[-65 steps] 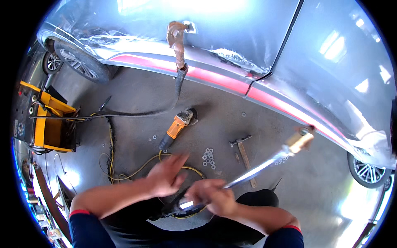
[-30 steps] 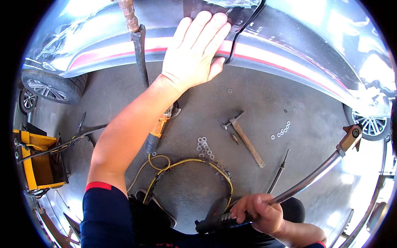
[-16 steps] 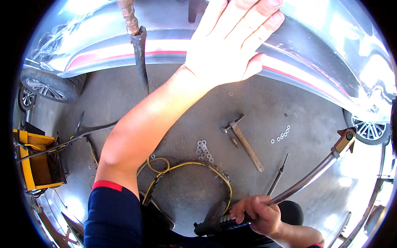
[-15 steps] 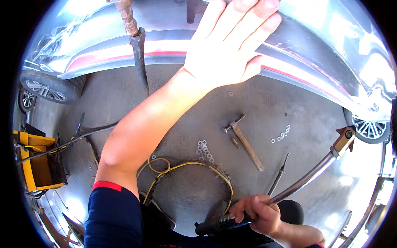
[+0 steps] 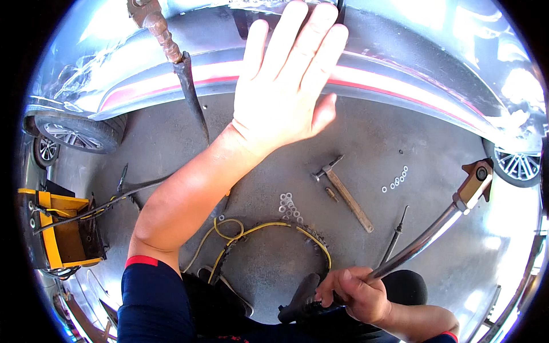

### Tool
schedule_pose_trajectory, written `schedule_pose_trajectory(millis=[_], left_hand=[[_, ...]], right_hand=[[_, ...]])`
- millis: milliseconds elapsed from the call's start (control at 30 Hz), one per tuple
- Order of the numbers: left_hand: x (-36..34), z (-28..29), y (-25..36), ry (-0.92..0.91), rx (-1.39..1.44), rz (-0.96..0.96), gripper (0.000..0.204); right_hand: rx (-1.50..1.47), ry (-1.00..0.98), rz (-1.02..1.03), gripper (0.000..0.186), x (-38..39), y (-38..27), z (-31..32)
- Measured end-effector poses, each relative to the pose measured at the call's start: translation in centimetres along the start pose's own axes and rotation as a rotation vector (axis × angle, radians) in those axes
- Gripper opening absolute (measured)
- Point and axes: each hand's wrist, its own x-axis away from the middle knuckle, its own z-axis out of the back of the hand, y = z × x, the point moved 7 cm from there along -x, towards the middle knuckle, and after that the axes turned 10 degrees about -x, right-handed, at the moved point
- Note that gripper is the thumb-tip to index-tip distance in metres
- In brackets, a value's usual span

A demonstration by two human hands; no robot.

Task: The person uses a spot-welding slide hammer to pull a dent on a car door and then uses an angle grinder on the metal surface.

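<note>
The left hand (image 5: 286, 86) lies flat, fingers spread, on the silver car body panel (image 5: 400, 51). The right hand (image 5: 357, 294) is clamped on the dark grip of a long steel slide-hammer puller (image 5: 426, 240) angling up to its right: stiff, probably heavy, best held at that grip.

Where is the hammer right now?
In the head view the hammer lies on the grey floor right of centre, between a heap of small washers and a row of washers, below the raised left hand.

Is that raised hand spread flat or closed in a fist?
Spread flat: the left hand has its fingers straight and close together, palm toward the car body panel.
</note>
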Motion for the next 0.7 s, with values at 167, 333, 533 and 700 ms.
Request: schedule_pose_trajectory(millis=[167, 333, 533, 700], left_hand=[[2.2, 1.8, 1.4, -0.215, 0.023, 0.029, 0.08], [20.9, -1.3, 7.4, -1.015, 0.816, 0.371, 0.043], [39.0, 6.2, 17.4, -1.101, 1.526, 1.232, 0.043], [38.3, 10.7, 22.3, -1.171, 1.981, 1.988, 0.046]], right_hand=[[0.043, -0.01, -0.078, 0.047, -0.5, 0.1, -0.5], [-0.082, -0.212, -0.089, 0.042, -3.7, 1.4, -1.4], [0.113, -0.318, -0.173, 0.05, -8.2, -0.1, -6.3], [0.148, -0.363, -0.218, 0.054, -9.9, -1.3, -7.8]])
